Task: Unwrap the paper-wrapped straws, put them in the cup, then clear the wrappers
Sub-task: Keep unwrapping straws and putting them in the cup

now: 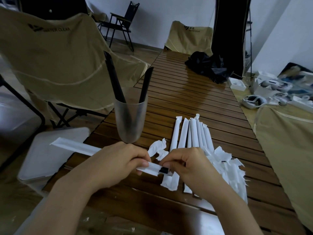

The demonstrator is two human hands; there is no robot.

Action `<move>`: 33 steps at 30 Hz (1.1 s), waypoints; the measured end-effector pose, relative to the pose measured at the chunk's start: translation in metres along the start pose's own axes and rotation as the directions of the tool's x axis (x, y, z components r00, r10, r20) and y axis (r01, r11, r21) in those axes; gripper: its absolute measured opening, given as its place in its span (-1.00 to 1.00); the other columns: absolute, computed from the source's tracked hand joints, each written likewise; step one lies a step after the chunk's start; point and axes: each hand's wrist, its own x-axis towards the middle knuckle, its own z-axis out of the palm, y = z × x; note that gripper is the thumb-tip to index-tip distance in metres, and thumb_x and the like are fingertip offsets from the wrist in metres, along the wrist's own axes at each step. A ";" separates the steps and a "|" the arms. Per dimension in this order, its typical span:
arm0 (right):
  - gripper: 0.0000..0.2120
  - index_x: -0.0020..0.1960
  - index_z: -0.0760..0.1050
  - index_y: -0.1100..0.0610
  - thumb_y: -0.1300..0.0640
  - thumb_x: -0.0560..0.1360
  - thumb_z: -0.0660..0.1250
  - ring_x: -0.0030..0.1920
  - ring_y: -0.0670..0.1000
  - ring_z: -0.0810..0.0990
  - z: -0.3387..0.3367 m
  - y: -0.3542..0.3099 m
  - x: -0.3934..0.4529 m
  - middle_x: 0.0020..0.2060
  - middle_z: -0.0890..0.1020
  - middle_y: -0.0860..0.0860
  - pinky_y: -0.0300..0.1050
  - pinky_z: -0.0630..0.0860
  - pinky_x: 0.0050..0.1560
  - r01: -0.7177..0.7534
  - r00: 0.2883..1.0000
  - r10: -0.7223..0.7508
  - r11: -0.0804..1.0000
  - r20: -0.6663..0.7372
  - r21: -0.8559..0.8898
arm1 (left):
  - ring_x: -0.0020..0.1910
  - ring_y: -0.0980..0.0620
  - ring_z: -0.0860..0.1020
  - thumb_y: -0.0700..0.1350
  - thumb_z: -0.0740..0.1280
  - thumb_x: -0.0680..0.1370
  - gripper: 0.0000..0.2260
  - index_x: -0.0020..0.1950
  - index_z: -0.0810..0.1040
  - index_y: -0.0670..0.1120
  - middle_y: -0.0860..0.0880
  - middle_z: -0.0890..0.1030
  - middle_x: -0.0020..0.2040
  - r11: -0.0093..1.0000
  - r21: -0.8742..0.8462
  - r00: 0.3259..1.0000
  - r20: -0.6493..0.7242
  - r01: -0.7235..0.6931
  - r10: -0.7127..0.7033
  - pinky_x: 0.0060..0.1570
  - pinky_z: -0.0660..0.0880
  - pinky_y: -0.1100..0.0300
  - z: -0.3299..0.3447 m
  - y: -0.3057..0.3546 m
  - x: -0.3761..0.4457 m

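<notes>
Our left hand gripped the long white paper-wrapped straw, steadying it, while our right hand pinched its black tip at three o'clock.

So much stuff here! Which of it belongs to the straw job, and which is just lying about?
Job:
left hand and right hand, both holding one wrapped straw
cup with black straws
wrapped straws
torn wrappers

Lying about:
beige chair
black bag
headsets
</notes>
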 end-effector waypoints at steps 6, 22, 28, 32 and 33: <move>-0.83 -0.02 0.67 0.03 0.21 0.53 0.32 -0.19 -0.15 0.61 0.005 0.001 0.001 -0.17 0.66 -0.12 -0.30 0.56 -0.04 -0.003 0.999 0.006 0.999 0.053 -0.040 | -0.15 0.32 0.42 0.08 0.17 0.62 -0.86 -0.06 0.48 0.28 0.20 0.51 -0.30 0.999 0.044 1.000 -0.009 -0.001 0.002 -0.20 0.23 0.33 0.002 -0.002 -0.002; -0.86 -0.05 0.53 -0.01 0.17 0.58 0.24 -0.17 -0.18 0.52 0.013 0.000 0.003 -0.16 0.56 -0.13 -0.40 0.45 -0.14 -0.006 0.999 0.011 0.992 0.036 -0.130 | 0.06 0.27 0.25 0.09 0.27 0.56 -0.92 -0.05 0.47 0.31 0.29 0.42 -0.14 0.998 0.053 0.991 -0.131 -0.019 0.026 0.01 0.22 0.22 0.004 0.000 -0.001; -0.87 -0.08 0.56 -0.08 0.13 0.56 0.29 -0.14 -0.18 0.56 0.009 0.001 0.001 -0.19 0.60 -0.19 -0.31 0.51 -0.12 -0.064 0.998 0.063 0.995 0.008 0.080 | -0.03 0.29 0.27 0.08 0.31 0.54 -0.94 -0.07 0.48 0.28 0.27 0.45 -0.15 0.996 0.084 0.982 -0.180 -0.040 0.054 -0.04 0.21 0.27 0.001 -0.001 0.000; -0.75 -0.19 0.55 -0.15 0.19 0.52 0.34 -0.15 -0.16 0.60 0.007 -0.002 0.002 -0.27 0.62 -0.21 -0.23 0.56 -0.02 -0.081 0.997 0.079 0.990 0.020 0.117 | -0.04 0.39 0.27 0.07 0.33 0.53 -0.91 -0.10 0.47 0.28 0.29 0.45 -0.16 0.994 0.088 0.976 -0.201 -0.065 0.082 -0.11 0.19 0.40 0.000 -0.003 0.001; -0.73 -0.21 0.54 -0.16 0.20 0.52 0.34 -0.16 -0.15 0.60 0.007 -0.002 0.002 -0.28 0.61 -0.20 -0.24 0.56 -0.02 -0.085 0.996 0.083 0.991 0.018 0.106 | -0.04 0.39 0.28 0.07 0.33 0.53 -0.92 -0.09 0.48 0.27 0.29 0.45 -0.16 0.994 0.089 0.976 -0.200 -0.069 0.086 -0.11 0.15 0.45 0.000 -0.002 0.001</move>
